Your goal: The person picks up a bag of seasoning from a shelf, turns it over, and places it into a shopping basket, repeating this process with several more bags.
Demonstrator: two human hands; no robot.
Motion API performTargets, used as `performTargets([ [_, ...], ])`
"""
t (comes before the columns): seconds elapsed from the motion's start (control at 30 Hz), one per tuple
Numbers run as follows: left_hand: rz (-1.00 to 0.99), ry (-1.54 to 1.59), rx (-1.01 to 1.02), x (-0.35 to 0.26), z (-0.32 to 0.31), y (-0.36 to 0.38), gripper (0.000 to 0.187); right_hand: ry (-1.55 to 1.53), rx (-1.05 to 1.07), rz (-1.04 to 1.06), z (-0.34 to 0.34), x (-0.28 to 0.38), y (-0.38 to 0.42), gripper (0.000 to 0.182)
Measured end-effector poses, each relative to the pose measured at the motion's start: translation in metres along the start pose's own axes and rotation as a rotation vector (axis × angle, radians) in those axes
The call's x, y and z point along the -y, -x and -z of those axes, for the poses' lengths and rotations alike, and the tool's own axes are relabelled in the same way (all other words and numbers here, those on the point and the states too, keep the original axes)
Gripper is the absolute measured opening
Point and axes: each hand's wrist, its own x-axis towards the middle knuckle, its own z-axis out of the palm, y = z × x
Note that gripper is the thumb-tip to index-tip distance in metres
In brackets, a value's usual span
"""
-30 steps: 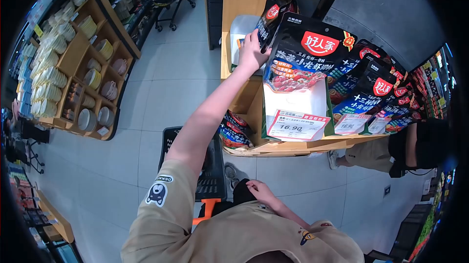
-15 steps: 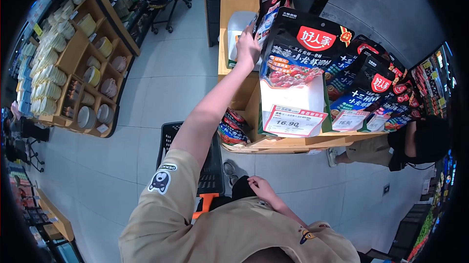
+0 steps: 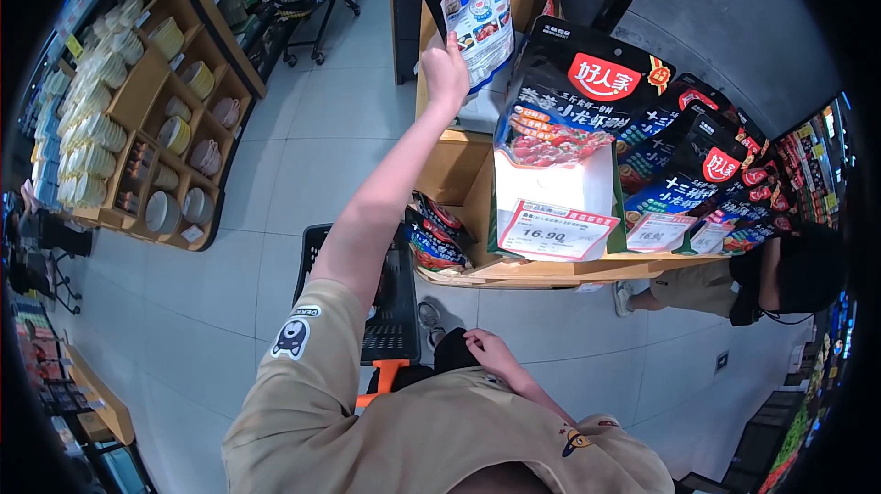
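Observation:
My left hand [image 3: 444, 73] is closed around the lower left edge of a black seasoning pouch [image 3: 476, 12], held above the wooden display. The pouch's printed back, white and blue, faces me. Just right of it stands a large black seasoning pouch [image 3: 571, 108] with a red logo and a crayfish picture, behind a price card [image 3: 558, 231] reading 16.90. Down by my body, my right hand [image 3: 496, 353] has curled fingers against black cloth [image 3: 453, 353]; what they hold, if anything, is hidden.
More black pouches [image 3: 688, 173] fill boxes along the wooden display [image 3: 541, 271]. Below my left arm is a black basket [image 3: 390, 329] with an orange handle [image 3: 386, 376]. A bowl shelf [image 3: 174, 127] stands at left, and a person [image 3: 780, 274] is at right.
My left hand has lifted the pouch up and left out of the display; its back now shows. My right hand stays in place.

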Motion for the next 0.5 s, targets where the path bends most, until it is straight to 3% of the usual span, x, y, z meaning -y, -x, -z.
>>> performTargets([
  [0.03, 0.055, -0.002, 0.021, -0.001, 0.001, -0.003, 0.036, 0.005, -0.003, 0.002, 0.0, 0.0, -0.001, 0.022],
  [0.37, -0.121, 0.248, -0.188, -0.047, 0.047, -0.016, 0.03, 0.046, 0.012, 0.028, -0.002, 0.004, -0.005, 0.022],
  [0.5, 0.009, 0.323, -0.312, -0.072, 0.095, -0.007, 0.039, 0.041, -0.01, 0.062, -0.002, 0.019, -0.003, 0.02],
])
